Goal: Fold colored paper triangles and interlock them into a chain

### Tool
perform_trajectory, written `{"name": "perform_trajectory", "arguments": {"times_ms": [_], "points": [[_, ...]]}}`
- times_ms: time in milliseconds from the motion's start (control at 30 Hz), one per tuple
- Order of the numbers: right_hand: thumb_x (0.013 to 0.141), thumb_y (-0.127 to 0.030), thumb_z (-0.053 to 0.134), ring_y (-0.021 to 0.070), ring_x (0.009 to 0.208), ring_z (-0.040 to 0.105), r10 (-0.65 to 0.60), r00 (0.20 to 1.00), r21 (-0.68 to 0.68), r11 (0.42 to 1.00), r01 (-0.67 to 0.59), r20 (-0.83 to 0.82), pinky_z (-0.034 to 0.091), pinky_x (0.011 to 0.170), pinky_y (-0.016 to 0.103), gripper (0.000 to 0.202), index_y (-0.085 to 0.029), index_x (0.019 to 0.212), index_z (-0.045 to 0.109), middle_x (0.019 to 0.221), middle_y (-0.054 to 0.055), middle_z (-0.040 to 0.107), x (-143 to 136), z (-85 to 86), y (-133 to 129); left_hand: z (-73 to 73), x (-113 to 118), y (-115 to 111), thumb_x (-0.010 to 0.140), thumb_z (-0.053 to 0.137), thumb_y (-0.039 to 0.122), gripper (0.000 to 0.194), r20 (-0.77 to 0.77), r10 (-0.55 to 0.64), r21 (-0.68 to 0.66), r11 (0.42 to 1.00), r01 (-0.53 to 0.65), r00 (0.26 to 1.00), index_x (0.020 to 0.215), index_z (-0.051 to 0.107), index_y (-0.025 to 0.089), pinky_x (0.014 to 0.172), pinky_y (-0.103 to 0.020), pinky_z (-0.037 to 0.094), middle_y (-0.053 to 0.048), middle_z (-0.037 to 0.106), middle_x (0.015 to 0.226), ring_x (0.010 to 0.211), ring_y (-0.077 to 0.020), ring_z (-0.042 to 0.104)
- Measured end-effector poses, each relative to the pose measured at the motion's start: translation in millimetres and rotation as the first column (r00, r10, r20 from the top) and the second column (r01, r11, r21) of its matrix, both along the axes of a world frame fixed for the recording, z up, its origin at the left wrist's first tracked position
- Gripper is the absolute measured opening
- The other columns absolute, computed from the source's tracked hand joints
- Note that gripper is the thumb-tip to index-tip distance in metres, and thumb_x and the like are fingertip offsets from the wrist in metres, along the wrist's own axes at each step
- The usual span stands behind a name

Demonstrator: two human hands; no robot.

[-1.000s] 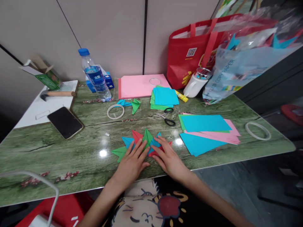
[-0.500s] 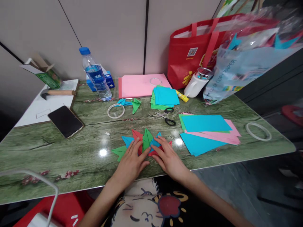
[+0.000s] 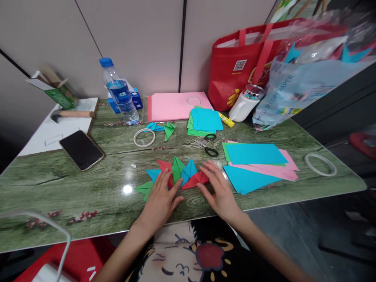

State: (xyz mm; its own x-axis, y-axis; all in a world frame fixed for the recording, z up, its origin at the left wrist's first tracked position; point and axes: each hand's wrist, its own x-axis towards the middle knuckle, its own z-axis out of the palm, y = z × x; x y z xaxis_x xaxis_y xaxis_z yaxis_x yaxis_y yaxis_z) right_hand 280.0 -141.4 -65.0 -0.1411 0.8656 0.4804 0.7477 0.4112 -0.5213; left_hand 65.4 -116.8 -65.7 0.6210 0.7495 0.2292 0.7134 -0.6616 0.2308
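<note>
A fan of folded paper points in red, green and blue [image 3: 179, 175] lies flat on the glossy green wood-grain table [image 3: 73, 196], near its front edge and roughly midway along it. The left hand [image 3: 160, 201] rests on the fan's left part, open, fingers spread and pressed flat on the paper. The right hand [image 3: 221, 192] lies open too, palm down, its fingertips touching the red point at the fan's right end. Neither hand grips anything.

Bare tabletop stretches to the left of the fan as far as a black smartphone [image 3: 81, 149]; a narrow strip of table lies between the hands and the front edge. Just right of the right hand sits a loose stack of flat blue and pink paper sheets [image 3: 255, 164], close enough to crowd that side. Behind the fan lie black-handled scissors [image 3: 209, 145] and a clear tape ring [image 3: 144, 137], with a small stack of blue paper squares [image 3: 205, 120] and a clear plastic water bottle with a blue cap [image 3: 119, 92] further back.
</note>
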Motion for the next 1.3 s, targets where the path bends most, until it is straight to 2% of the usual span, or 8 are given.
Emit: {"name": "perform_trajectory", "arguments": {"times_ms": [133, 333, 500, 667, 900, 967, 1100, 1300], "points": [[0.089, -0.02, 0.052, 0.0285, 0.132, 0.035, 0.031, 0.999, 0.003, 0.999, -0.032, 0.043, 0.04, 0.103, 0.05, 0.038, -0.021, 0.127, 0.049, 0.133, 0.014, 0.045, 7.0, -2.2, 4.1, 1.8, 3.5, 0.2, 0.084, 0.058, 0.035, 0.046, -0.057, 0.032, 0.031, 0.999, -0.03, 0.998, 0.127, 0.049, 0.021, 0.1, -0.054, 0.041, -0.018, 0.037, 0.139, 0.13, -0.0353, 0.037], [0.089, -0.019, 0.053, 0.0278, 0.126, 0.042, 0.083, 0.992, -0.023, 0.996, -0.081, 0.091, 0.046, 0.098, 0.048, 0.029, -0.019, 0.117, 0.058, 0.128, 0.015, 0.05, 5.4, -14.8, 4.7, 7.8, 7.4, 9.2, 0.083, 0.058, 0.042, 0.042, -0.087, 0.01, 0.026, 1.0, -0.008, 0.996, 0.118, 0.056, 0.018, 0.093, -0.054, 0.045, -0.017, 0.054, 0.12, 0.117, -0.0345, 0.048], [0.089, -0.02, 0.052, 0.0279, 0.125, 0.044, 0.052, 0.992, -0.021, 0.999, -0.05, 0.114, 0.047, 0.096, 0.049, 0.026, -0.021, 0.114, 0.06, 0.126, 0.014, 0.052, 2.5, -18.1, 4.5, 1.7, 8.4, 20.5, 0.086, 0.055, 0.036, 0.032, 0.051, -0.101, -0.022, 0.995, 0.102, 0.994, 0.11, 0.057, 0.014, 0.097, -0.046, 0.047, -0.016, 0.049, 0.128, 0.127, -0.031, 0.042], [0.09, -0.02, 0.05, 0.0276, 0.124, 0.044, 0.037, 0.992, -0.028, 0.999, -0.034, 0.119, 0.047, 0.096, 0.049, 0.025, -0.02, 0.112, 0.061, 0.125, 0.014, 0.053, 1.6, -16.8, 4.6, -8.5, 9.7, 19.6, 0.088, 0.052, 0.033, 0.034, 0.113, -0.063, -0.038, 0.997, 0.068, 0.992, 0.118, 0.052, 0.016, 0.097, -0.049, 0.046, -0.016, 0.05, 0.13, 0.124, -0.0299, 0.046], [0.089, -0.023, 0.053, 0.0268, 0.118, 0.049, 0.065, 0.991, 0.026, 0.997, -0.068, 0.114, 0.048, 0.094, 0.049, 0.02, -0.02, 0.106, 0.064, 0.123, 0.013, 0.055, 13.0, 0.0, 20.0, 13.1, -1.3, 21.1, 0.09, 0.049, 0.021, 0.02, 0.323, -0.078, 0.121, 0.992, 0.041, 0.943, 0.108, 0.057, 0.017, 0.092, -0.04, 0.05, -0.01, 0.062, 0.111, 0.109, -0.0214, 0.057], [0.09, -0.02, 0.052, 0.026, 0.119, 0.049, 0.121, 0.986, 0.04, 0.991, -0.126, 0.115, 0.047, 0.095, 0.048, 0.02, -0.02, 0.105, 0.064, 0.121, 0.013, 0.056, 17.7, 8.6, 32.6, 17.1, -10.2, 23.9, 0.091, 0.048, 0.02, 0.02, 0.347, -0.054, 0.137, 0.991, 0.006, 0.936, 0.109, 0.057, 0.019, 0.093, -0.038, 0.05, -0.009, 0.063, 0.11, 0.107, -0.0196, 0.058], [0.091, -0.016, 0.048, 0.0237, 0.124, 0.046, 0.364, 0.916, 0.002, 0.929, -0.37, 0.168, 0.046, 0.097, 0.047, 0.026, -0.021, 0.112, 0.062, 0.125, 0.011, 0.056, 19.5, 20.8, 61.6, 12.0, -27.6, 28.1, 0.091, 0.049, 0.026, 0.024, 0.313, 0.044, 0.126, 0.988, -0.087, 0.949, 0.113, 0.056, 0.019, 0.093, -0.039, 0.05, -0.01, 0.061, 0.116, 0.11, -0.021, 0.058], [0.092, -0.021, 0.049, 0.0243, 0.135, 0.033, 0.538, 0.788, -0.117, 0.84, -0.529, 0.299, 0.042, 0.102, 0.047, 0.028, -0.019, 0.118, 0.059, 0.135, 0.01, 0.05, 3.3, 14.9, 81.8, -5.4, -34.9, 28.8, 0.092, 0.046, 0.029, 0.028, 0.155, 0.007, 0.061, 0.998, -0.017, 0.988, 0.115, 0.057, 0.015, 0.097, -0.045, 0.048, -0.014, 0.057, 0.124, 0.121, -0.0255, 0.051]]}}
